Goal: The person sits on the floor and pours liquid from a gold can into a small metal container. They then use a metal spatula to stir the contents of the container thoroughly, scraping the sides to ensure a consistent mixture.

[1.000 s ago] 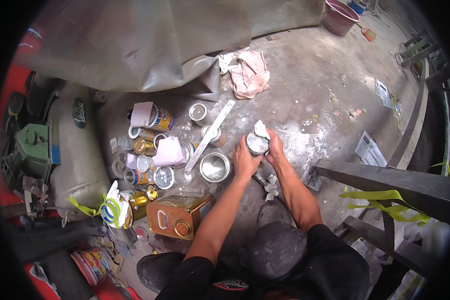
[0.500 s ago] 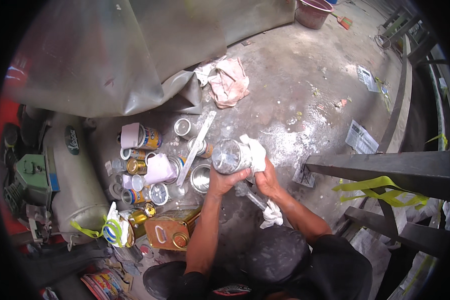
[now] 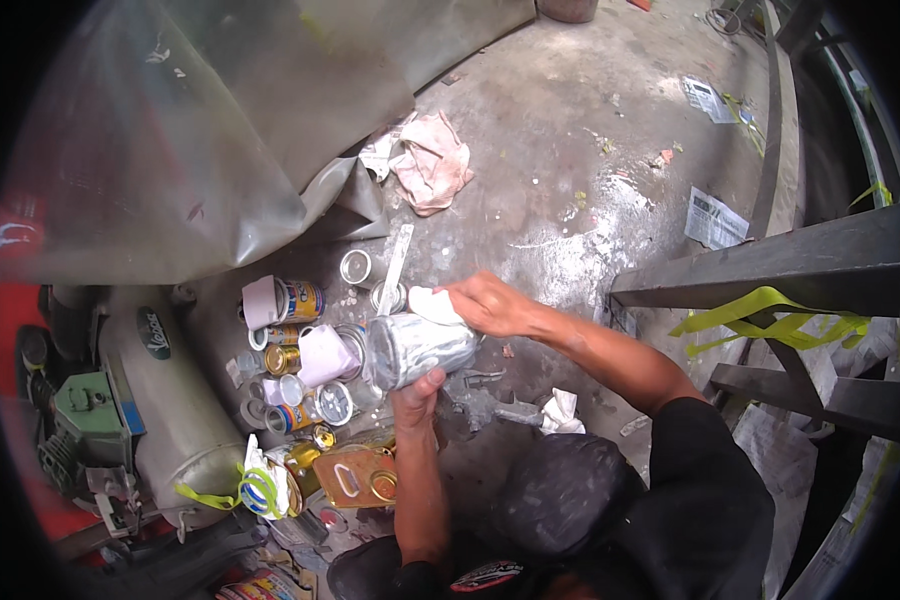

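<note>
A silvery, see-through cylindrical jar [image 3: 425, 352] is tilted on its side in front of me, its round end facing left. My left hand [image 3: 417, 398] grips it from below, thumb against the near wall; its other fingers are hidden behind the jar. In my right hand [image 3: 492, 304] is a bunched white cloth [image 3: 434, 305], pressed on the jar's upper far side. Beyond the jar, a long flat pale strip [image 3: 397, 262] lies by two open tins, one being a silver tin [image 3: 358, 267].
Several paint tins [image 3: 300, 300] and a rusty rectangular can [image 3: 345, 472] stand at left, beside a grey tank [image 3: 155, 370]. A pink rag [image 3: 432, 163] lies on the floor ahead. At right, a dark metal beam [image 3: 760, 255] carries yellow-green tape [image 3: 770, 310]. White crumpled paper or cloth [image 3: 562, 411] lies near my knee.
The jar has shifted left and turned onto its side. My right hand, with the white cloth, has moved from its right end to its upper far side. The view has shifted slightly.
</note>
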A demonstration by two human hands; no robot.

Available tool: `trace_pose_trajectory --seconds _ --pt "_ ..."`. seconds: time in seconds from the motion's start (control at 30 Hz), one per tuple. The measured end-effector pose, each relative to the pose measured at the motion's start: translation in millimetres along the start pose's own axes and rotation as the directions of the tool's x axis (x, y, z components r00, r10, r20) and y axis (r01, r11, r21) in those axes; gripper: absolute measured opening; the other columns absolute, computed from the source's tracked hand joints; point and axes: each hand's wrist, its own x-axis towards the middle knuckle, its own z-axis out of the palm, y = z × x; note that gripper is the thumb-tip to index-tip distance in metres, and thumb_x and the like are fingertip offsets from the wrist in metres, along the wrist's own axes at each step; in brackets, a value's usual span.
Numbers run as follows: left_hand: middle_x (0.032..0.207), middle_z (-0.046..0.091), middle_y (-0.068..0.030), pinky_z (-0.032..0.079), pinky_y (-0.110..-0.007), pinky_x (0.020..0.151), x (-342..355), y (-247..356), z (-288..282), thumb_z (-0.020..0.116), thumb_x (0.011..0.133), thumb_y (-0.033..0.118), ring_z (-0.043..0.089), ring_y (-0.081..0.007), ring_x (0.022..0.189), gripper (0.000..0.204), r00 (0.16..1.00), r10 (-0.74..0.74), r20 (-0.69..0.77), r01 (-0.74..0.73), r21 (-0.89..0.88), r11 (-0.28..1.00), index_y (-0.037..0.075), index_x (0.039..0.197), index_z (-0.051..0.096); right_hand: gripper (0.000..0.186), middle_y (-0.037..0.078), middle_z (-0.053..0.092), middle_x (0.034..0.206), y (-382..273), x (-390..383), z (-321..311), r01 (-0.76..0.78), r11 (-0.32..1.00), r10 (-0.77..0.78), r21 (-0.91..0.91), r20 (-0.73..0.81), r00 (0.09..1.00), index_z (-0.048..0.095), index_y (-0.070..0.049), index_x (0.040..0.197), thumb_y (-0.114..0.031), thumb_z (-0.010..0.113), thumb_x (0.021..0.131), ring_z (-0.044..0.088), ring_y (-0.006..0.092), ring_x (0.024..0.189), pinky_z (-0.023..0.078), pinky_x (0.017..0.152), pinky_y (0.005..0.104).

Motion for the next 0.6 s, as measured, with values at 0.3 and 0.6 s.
trace_pose_trajectory --seconds 0.3,0.6 --pt "0.14 0.047 -0.017 0.041 -0.047 0.109 9 10 2 0.089 0.062 0.042 0.048 -0.0329 0.13 0.106 0.993 0.12 -0.011 -0.12 -0.059 0.991 0.006 0.145 0.033 0.032 0.014 0.068 0.099 22 -43 -5 0.002 0.543 0.443 0.84 -0.288 0.849 0.055 0.003 0.118 -0.024 0.046 0.102 0.069 0.014 0.082 0.057 0.065 0.0267" --pt "0.134 0.055 -0.0118 0.047 -0.041 0.103 4 -12 -1 0.083 0.067 0.057 0.056 -0.0261 0.121 0.1 0.99 0.038 -0.138 -0.042 -0.027 0.999 0.002 0.14 0.044 0.048 0.03 0.055 0.13 -22 -15 41 0.22 0.972 -0.232 -0.086 -0.187 0.955 0.042 0.003 0.141 -0.009 0.051 0.095 0.056 0.0429 0.12 0.049 0.098 0.0382"
